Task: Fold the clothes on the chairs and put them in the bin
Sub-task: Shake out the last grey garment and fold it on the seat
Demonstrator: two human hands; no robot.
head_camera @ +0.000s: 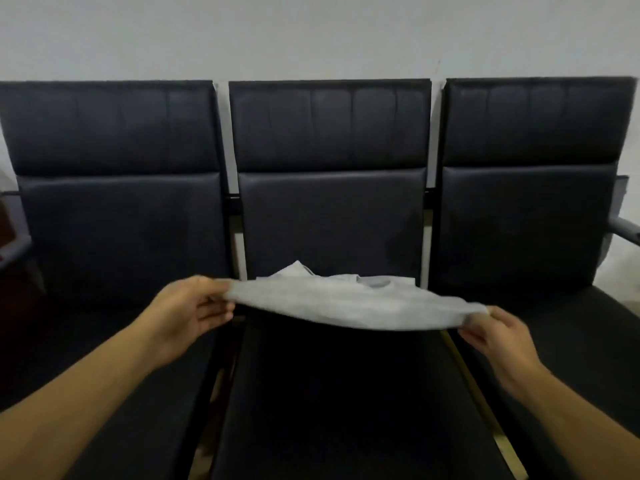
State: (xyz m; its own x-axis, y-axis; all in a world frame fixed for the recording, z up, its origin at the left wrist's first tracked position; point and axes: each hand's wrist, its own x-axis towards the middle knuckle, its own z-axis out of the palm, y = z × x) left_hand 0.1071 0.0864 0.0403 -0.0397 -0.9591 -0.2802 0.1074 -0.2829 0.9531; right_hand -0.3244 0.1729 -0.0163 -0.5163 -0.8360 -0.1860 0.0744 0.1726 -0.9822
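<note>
Left armrest (14,245): a grey arm juts in at the left edge, beside the left chair; something dark reddish sits behind it, too cut off to identify.
Left chair (117,188): dark padded back and seat, nothing lying on the part of the seat that shows.
Left hand (192,311): reaches in from the lower left, forearm bare, over the gap between left and middle chairs; thumb and curled fingers pinch the left end of the garment.
Grey garment (346,303): light grey cloth, stretched sideways between both hands and held up off the middle seat; its lower edge sags in a shallow curve, and a darker grey neckband shows near the top edge. A loose corner pokes up at the back left. Motion blur softens its surface.
Middle chair (330,209): same dark upholstery, directly behind and under the garment; its seat is in shadow below the cloth.
Right hand (497,334): comes in from the lower right, fingers curled round the right end of the garment, gripping it.
Right chair (526,188): dark back and seat, with a grey armrest (625,230) at the far right edge.
Wall (311,36): plain pale surface above the chair backs.
</note>
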